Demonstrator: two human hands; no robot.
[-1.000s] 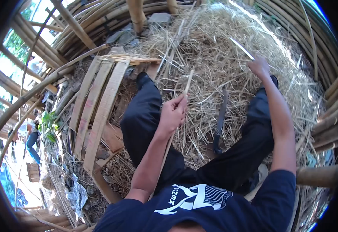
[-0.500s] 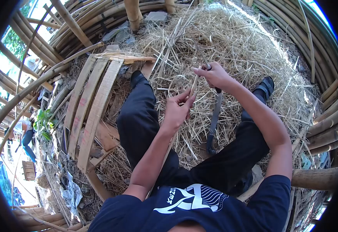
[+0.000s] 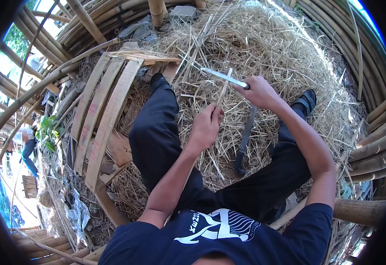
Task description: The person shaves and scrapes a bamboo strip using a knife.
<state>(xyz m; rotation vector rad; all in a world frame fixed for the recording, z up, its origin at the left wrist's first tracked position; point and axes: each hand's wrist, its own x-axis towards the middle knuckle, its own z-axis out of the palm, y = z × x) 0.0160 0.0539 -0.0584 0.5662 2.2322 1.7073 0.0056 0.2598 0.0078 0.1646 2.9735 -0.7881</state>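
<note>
My left hand is closed around a thin bamboo strip, pinching it between thumb and fingers. The strip's upper end sticks out beyond the hand, and its lower part runs back along my left forearm. My right hand grips the dark handle of a knife. Its pale blade points left and crosses the strip near its top end; whether they touch I cannot tell. Between my legs lies a long, dark, blade-like tool with a curved black end.
Dry straw and shavings cover the ground ahead. A slatted wooden crate stands by my left leg. Bamboo poles curve around the edges, and one thick pole is at my right. Another person is far left.
The knife has swung from pointing away from me to pointing left across the strip. My left fingers have closed more tightly around the strip.
</note>
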